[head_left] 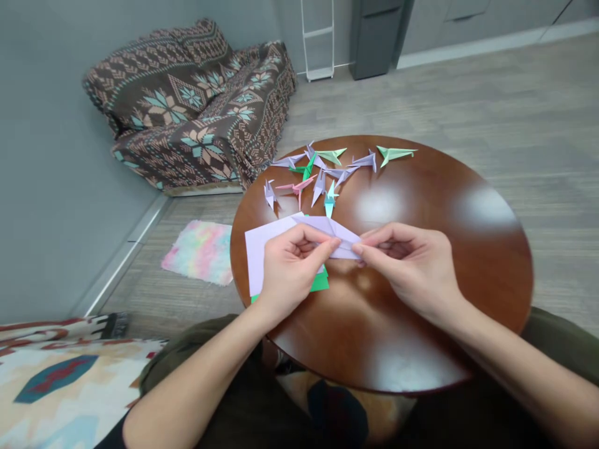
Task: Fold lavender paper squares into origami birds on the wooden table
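Observation:
A partly folded lilac sheet of origami paper (345, 236) is held above the round table between both hands. My left hand (292, 262) pinches it near its middle with thumb and forefinger. At its right end, my right hand (414, 265) pinches it the same way. Under and beside my left hand lies a stack of lilac paper (259, 252), with green sheets (321, 282) showing beneath. Beyond the hands stand several folded paper birds, among them a blue one (330, 201), a pink one (298, 189) and a green one (305, 168).
The brown round table (449, 249) has a glossy top. A sofa (201, 118) under a patterned cover stands at the back left. A pastel fluffy mat (200, 252) lies on the floor. Farther back are a white rack (319, 73) and a dark grey cabinet (377, 43).

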The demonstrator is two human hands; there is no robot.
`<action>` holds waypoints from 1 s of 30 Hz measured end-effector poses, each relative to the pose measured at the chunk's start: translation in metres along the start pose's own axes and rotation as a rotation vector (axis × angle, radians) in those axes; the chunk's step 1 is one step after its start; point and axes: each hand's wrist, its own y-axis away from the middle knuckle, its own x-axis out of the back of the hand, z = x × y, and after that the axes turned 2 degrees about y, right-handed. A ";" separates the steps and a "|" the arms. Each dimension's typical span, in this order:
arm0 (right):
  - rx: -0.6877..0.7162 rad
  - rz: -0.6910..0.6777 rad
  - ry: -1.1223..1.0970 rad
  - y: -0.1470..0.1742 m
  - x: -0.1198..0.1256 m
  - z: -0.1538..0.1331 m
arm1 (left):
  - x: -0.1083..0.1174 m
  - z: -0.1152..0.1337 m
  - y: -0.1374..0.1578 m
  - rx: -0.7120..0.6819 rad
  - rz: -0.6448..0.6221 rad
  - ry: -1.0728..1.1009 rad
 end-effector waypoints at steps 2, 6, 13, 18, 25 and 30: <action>0.002 0.012 0.004 0.000 -0.001 0.000 | 0.000 0.000 0.000 0.009 -0.002 -0.009; -0.012 0.031 -0.015 -0.001 -0.003 0.000 | 0.000 0.000 0.000 0.004 -0.007 -0.008; -0.128 -0.054 -0.093 -0.005 -0.001 0.002 | 0.000 -0.001 -0.001 -0.014 -0.053 0.015; -0.155 -0.170 -0.183 -0.007 0.002 0.000 | 0.001 -0.003 0.000 0.041 -0.113 0.034; -0.078 -0.068 -0.053 -0.006 0.002 -0.003 | 0.001 -0.007 -0.003 0.030 -0.110 0.024; -0.079 -0.042 -0.025 -0.006 0.002 -0.003 | 0.004 -0.002 -0.004 0.015 -0.088 0.002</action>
